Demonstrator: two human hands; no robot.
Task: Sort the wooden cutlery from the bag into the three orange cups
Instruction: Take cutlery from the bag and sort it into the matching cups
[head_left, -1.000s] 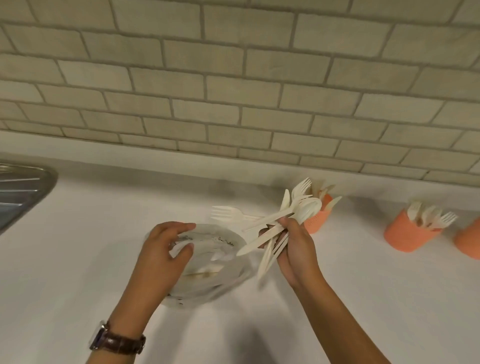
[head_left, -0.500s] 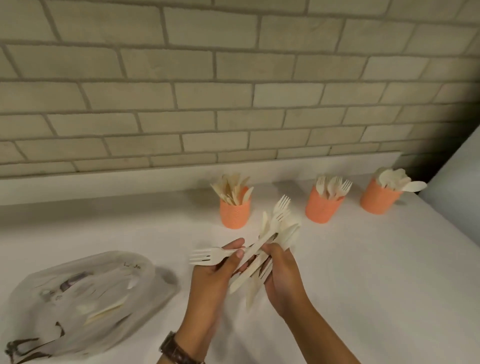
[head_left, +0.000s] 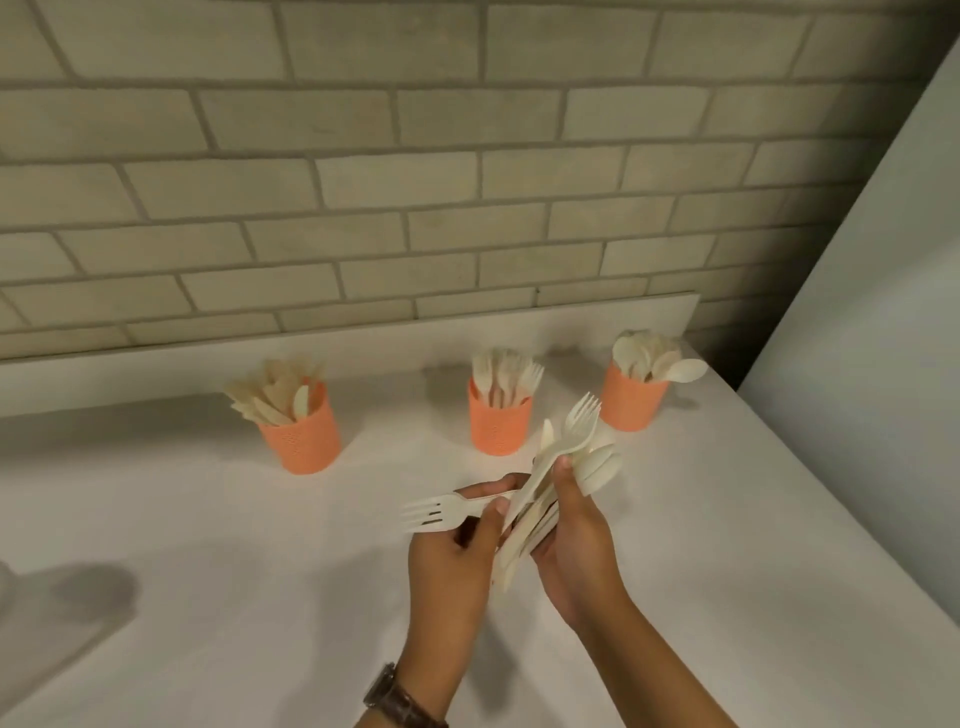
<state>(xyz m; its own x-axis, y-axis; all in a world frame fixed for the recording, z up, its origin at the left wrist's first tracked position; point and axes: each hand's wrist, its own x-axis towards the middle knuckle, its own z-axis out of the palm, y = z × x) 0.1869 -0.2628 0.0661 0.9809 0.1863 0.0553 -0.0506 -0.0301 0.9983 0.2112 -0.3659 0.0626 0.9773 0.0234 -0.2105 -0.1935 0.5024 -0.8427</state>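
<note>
Three orange cups stand in a row near the wall: the left cup (head_left: 304, 441) holds knives, the middle cup (head_left: 500, 423) holds forks, the right cup (head_left: 632, 402) holds spoons. My right hand (head_left: 576, 535) grips a bundle of wooden cutlery (head_left: 558, 478), with a fork, a knife tip and spoon bowls sticking up. My left hand (head_left: 449, 566) pinches the handle of a single wooden fork (head_left: 434, 514) whose tines point left. Both hands hover over the counter in front of the middle cup. The bag is almost out of view.
The white countertop (head_left: 234, 545) runs to a brick wall (head_left: 415, 182) behind the cups. A pale panel (head_left: 872, 389) closes off the right side. A grey edge and shadow at the far left (head_left: 31, 597) mark where the bag lies.
The view has swung right and closer, so the bag has slid out at the left. My left hand left the bag and now holds a fork by the bundle.
</note>
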